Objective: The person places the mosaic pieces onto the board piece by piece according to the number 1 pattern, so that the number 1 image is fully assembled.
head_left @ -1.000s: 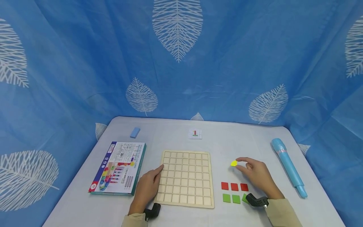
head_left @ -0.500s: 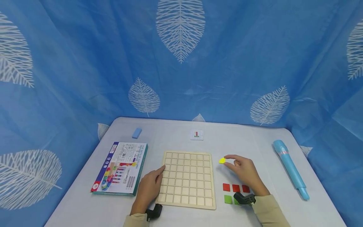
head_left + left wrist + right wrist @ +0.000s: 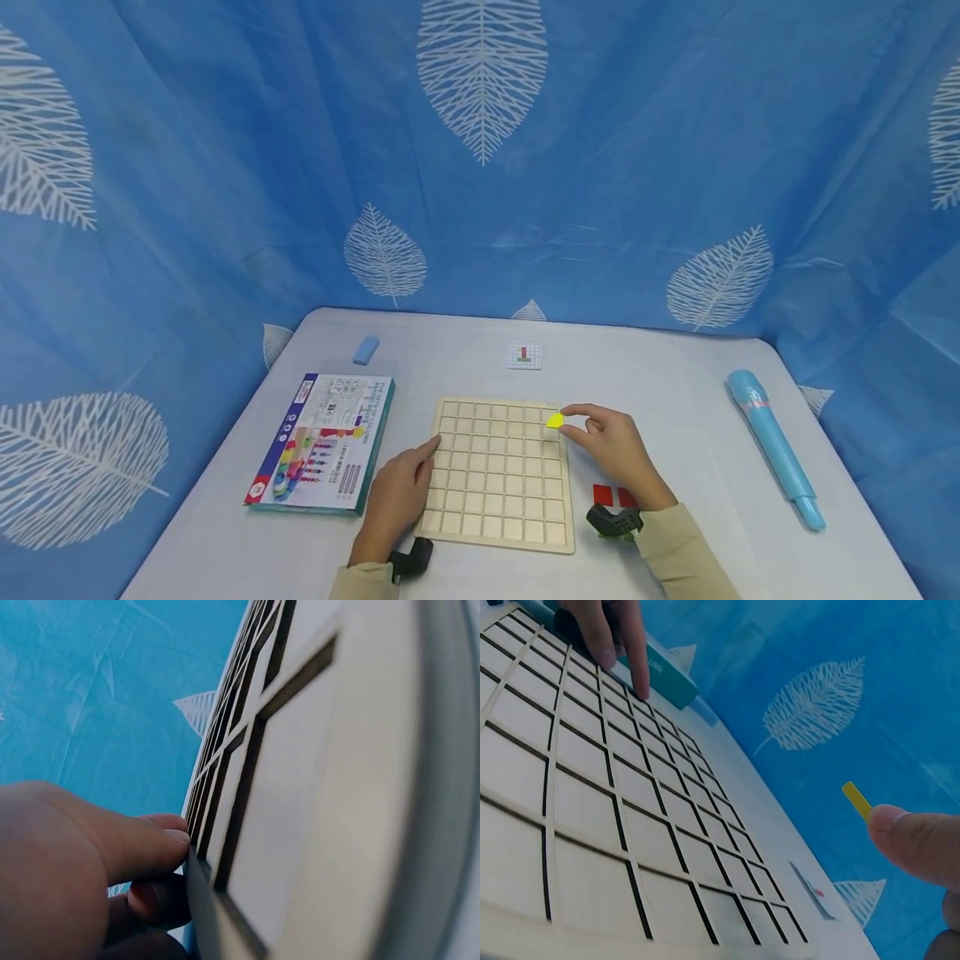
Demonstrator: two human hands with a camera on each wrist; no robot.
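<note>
My right hand pinches a thin yellow tile between thumb and forefinger, above the far right corner of the wooden grid board. In the right wrist view the yellow tile appears edge-on at the thumb's tip, apart from the board. My left hand rests at the board's left edge. Its thumb and forefinger touch the rim, fairly straight in the right wrist view; the left wrist view shows the other fingers partly hidden behind the thumb. Red tiles lie right of the board, partly covered by the right wrist.
A small pattern card lies beyond the board. A printed box is at the left, with a blue block behind it. A blue toy microphone lies far right. Green tiles are mostly hidden under the right wrist's black camera.
My right hand has carried the yellow tile leftward, from right of the board to over its far right corner. The left hand has stayed at the board's edge. The view has shifted slightly.
</note>
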